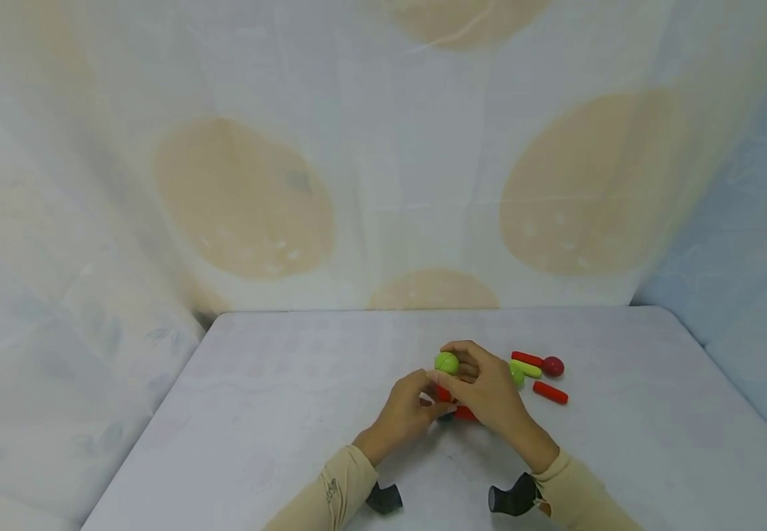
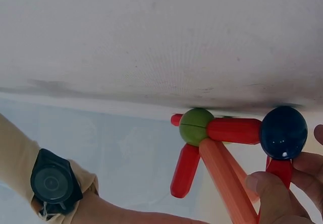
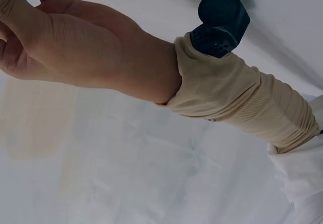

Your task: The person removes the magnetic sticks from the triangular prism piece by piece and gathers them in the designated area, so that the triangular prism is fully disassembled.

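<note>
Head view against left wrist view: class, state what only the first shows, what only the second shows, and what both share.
Only the head view shows the loose pieces on the table: two red sticks, a green stick and a dark red ball. Only the left wrist view shows the dark blue ball and the orange stick of the structure. Both show the green ball with red sticks, with the left hand and right hand about it.

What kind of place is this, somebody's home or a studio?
Probably a makeshift recording booth: a white table curtained round with a patterned sheet, bare but for toy rods and balls, and both hands wear wrist cameras.
</note>
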